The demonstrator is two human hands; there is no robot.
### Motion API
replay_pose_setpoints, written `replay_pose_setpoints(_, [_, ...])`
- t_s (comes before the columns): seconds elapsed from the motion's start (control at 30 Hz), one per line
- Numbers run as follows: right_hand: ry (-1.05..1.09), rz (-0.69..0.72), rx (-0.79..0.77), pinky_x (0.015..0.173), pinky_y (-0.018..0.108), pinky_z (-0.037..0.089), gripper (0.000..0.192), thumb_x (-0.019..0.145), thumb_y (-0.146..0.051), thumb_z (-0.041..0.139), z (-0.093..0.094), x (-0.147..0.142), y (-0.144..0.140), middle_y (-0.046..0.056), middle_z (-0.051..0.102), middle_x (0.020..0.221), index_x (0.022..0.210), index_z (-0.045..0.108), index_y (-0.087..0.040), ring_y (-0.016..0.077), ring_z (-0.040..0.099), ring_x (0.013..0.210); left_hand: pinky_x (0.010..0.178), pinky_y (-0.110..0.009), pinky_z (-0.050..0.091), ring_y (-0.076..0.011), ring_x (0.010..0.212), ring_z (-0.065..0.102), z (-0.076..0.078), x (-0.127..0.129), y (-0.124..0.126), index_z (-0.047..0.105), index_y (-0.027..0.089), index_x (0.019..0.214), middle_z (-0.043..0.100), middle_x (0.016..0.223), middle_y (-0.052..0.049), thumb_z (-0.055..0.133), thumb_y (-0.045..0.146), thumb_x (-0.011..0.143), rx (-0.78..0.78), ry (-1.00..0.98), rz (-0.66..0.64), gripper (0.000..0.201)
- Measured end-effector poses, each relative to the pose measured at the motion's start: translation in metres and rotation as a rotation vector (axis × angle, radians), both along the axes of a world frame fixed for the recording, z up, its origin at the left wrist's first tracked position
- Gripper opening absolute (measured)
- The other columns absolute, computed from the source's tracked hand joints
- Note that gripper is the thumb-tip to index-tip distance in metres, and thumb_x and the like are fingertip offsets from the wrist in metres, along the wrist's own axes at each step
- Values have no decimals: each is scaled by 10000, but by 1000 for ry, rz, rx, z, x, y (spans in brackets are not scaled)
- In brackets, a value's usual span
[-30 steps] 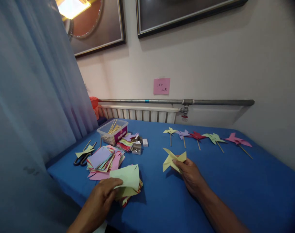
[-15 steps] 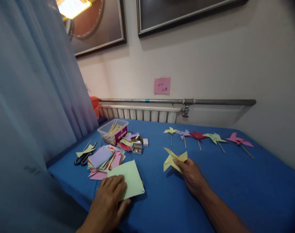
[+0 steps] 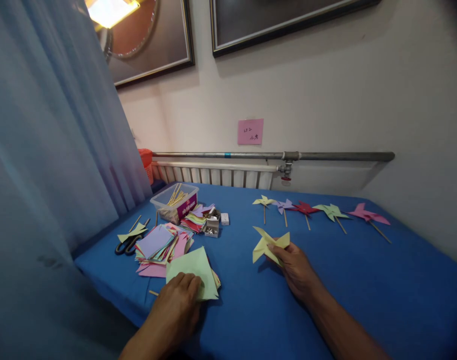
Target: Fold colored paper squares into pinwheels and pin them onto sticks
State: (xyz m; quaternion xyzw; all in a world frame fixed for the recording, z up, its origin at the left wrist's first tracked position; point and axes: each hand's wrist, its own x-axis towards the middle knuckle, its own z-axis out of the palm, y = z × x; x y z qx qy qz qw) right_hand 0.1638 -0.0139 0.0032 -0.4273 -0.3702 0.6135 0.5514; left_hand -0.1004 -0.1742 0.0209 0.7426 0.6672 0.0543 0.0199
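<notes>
Between the thumb and fingers of my right hand (image 3: 298,270) is a pale yellow paper pinwheel (image 3: 265,246), its folded blades facing up and no stick visible on it. My left hand (image 3: 181,302) is closed on the near edge of a light green paper sheet (image 3: 193,265); its thumb is hidden. Yellowish paper edges show from under the sheet's right side. A thin wooden stick (image 3: 153,292) pokes out left of my left hand. Beyond the sheet lies a pile of coloured papers (image 3: 158,242), with black-handled scissors (image 3: 127,246) beside it.
A clear plastic box (image 3: 175,202) holds wooden sticks. Near it are small boxes of metal pins (image 3: 212,228) and cut coloured papers (image 3: 193,223). Several finished pinwheels on sticks, including a red pinwheel (image 3: 305,208), line the back right of the blue tabletop (image 3: 243,295). A curtain (image 3: 51,150) hangs at left.
My left hand has shifted slightly right over the green sheet and its thumb has gone out of sight. The sheet has moved a little left, and the stick end has come into view. My right hand stays put.
</notes>
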Motion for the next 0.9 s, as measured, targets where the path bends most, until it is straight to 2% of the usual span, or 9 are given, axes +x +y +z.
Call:
replay_pose_setpoints(0.17, [14, -19, 8, 613, 256, 569, 365, 571, -254, 925, -1, 0, 0, -23, 736, 724, 866, 717, -204, 162, 670, 653, 778, -318, 491, -230, 908, 669, -1, -10, 3, 660, 204, 996, 714, 979, -90, 460, 80, 916, 42, -12, 63, 249])
replay_pose_setpoints(0.27, [10, -18, 15, 624, 262, 581, 355, 582, -253, 924, -2, 0, 0, -16, 745, 742, 869, 720, -204, 175, 683, 677, 777, -317, 485, -226, 905, 662, -2, -13, 1, 659, 202, 967, 706, 976, -89, 463, 102, 929, 63, -34, 38, 223])
replay_pose_setpoints(0.43, [8, -9, 24, 624, 270, 582, 320, 605, -255, 913, -2, 0, 0, -3, 748, 759, 859, 726, -199, 177, 682, 678, 927, -390, 496, -261, 1058, 628, -9, -7, -7, 655, 220, 1060, 690, 1168, -98, 580, 160, 882, 110, -44, -21, 202])
replay_pose_setpoints(0.57, [16, -10, 5, 628, 255, 576, 285, 598, -231, 912, -1, -1, -1, -17, 743, 743, 815, 729, -212, 161, 672, 665, 972, -427, 492, -288, 1128, 601, -12, -2, -9, 625, 212, 1203, 643, 1313, -124, 600, 167, 853, 120, 13, -3, 354])
replay_pose_setpoints(0.77, [21, -10, 8, 636, 266, 572, 298, 603, -224, 907, -1, 0, -1, -7, 746, 756, 845, 736, -195, 169, 676, 675, 955, -450, 478, -287, 1057, 618, -14, 3, -3, 623, 186, 1238, 684, 1181, -131, 508, 43, 813, 58, 131, 0, 463])
replay_pose_setpoints(0.9, [40, -12, -3, 648, 244, 570, 322, 588, -228, 914, 0, -1, -3, -6, 747, 756, 852, 734, -192, 162, 677, 692, 943, -470, 466, -299, 1035, 634, -17, 8, 0, 652, 170, 1145, 691, 1131, -150, 498, 34, 829, 58, 160, 38, 377])
